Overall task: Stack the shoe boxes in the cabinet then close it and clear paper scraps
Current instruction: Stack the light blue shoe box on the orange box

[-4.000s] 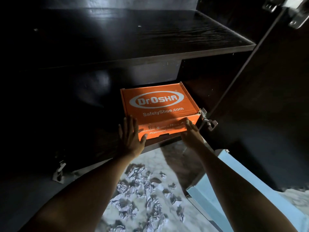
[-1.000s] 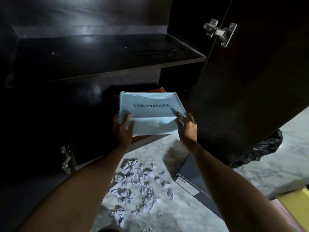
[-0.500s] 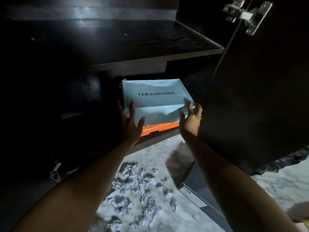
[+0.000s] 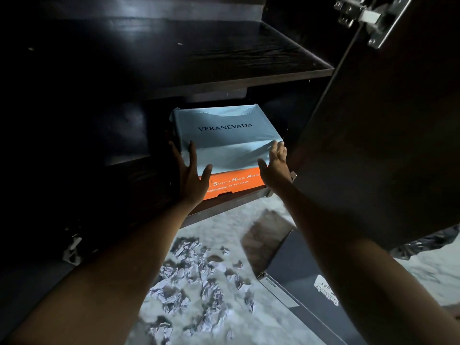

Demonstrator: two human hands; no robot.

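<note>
A light blue shoe box (image 4: 225, 135) marked VERANEVADA lies on top of an orange shoe box (image 4: 236, 181) on the bottom level of the dark cabinet (image 4: 224, 53). My left hand (image 4: 190, 175) is flat against the blue box's front left corner, fingers spread. At the front right corner my right hand (image 4: 275, 165) rests with fingers apart. Neither hand grips the box. Crumpled paper scraps (image 4: 196, 277) lie scattered on the marble floor below my arms.
The cabinet's right door (image 4: 388, 135) stands open beside my right arm, its hinge (image 4: 366, 18) at the top. A dark grey shoe box (image 4: 306, 277) lies on the floor at the right. A black plastic bag (image 4: 428, 241) shows behind the door's lower edge.
The blue box went from held in front of the cabinet to lying on the orange box. My hands let go and now press against its front corners.
</note>
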